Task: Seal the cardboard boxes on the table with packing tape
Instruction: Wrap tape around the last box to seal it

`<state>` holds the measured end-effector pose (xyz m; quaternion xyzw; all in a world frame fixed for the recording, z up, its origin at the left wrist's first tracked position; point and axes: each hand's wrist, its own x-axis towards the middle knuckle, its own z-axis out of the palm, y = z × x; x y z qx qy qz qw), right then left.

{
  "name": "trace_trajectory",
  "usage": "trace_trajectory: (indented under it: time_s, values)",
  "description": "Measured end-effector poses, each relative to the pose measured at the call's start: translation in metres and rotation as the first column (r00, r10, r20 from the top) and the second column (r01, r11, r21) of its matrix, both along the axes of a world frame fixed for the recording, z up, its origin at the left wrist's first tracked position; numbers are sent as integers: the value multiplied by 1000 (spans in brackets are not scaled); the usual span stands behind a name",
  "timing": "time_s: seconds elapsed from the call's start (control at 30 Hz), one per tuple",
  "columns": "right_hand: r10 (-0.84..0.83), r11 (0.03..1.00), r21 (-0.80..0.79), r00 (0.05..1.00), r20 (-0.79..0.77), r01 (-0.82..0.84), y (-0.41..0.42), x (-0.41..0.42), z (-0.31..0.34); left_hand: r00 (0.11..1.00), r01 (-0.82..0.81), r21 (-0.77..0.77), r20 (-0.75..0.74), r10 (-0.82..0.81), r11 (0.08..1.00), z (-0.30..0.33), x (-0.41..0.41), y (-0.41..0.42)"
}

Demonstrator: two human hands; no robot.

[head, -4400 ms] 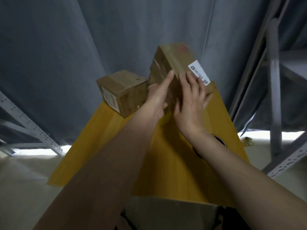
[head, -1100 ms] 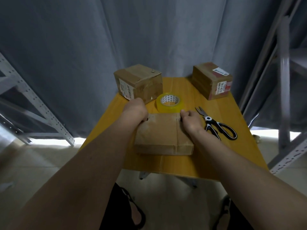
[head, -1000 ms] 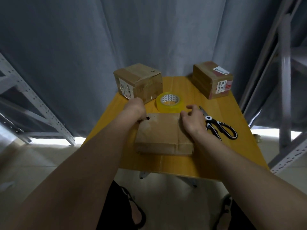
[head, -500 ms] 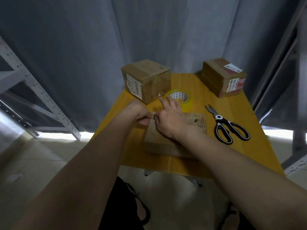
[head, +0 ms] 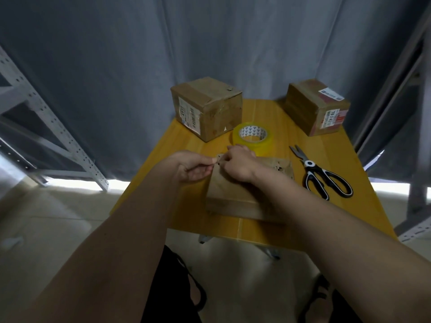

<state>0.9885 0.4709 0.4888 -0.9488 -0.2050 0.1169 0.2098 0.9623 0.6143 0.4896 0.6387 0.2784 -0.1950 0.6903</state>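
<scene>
My left hand [head: 193, 166] and right hand [head: 238, 163] pinched the flat box [head: 235, 190] at its ten-o'clock corner; next, I judged, the tape [head: 253, 136] at twelve.

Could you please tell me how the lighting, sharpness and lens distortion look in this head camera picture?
Head view: dim overall, bright light blown out under the curtain; wide-angle lens bows the shelving uprights; forearms near the lens look soft, tape roll and scissors reasonably sharp.

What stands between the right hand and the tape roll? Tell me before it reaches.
Nothing visible does. The right hand sits at the far left corner of the flat box, and the tape roll lies just beyond it on the table. The scissors lie off to the right.
</scene>
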Motion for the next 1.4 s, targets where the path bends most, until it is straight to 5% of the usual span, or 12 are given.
trace_trajectory:
  time_s: [0.17, 0.47, 0.6, 0.77, 1.13, 1.4]
  values:
    - [-125, 943, 311, 992, 3, 118, -2, -3, -4, 1000, -9, -90, 15, 10, 996, -4, -4, 6]
    - [-187, 844, 508, 982, -19, 171, -5, -6, -2, 983, 118, 318, 100, -157, 941, 14, -4, -6]
    - [-183, 852, 497, 983, -9, 163, -6, -5, -1, 972, 74, 663, 118, -201, 745, 16, 2, -26]
    - [-197, 839, 516, 980, -8, 173, -9, -4, -1, 955, -25, 932, 130, -268, 363, 15, 3, -36]
    - [-314, 855, 461, 944, 98, 237, -3, -3, -8, 871, -387, 851, 463, -160, 357, -8, -20, -62]
    - [-185, 863, 488, 981, 64, 131, -29, 2, 2, 774, -493, 831, 554, -306, 257, -17, -31, -80]
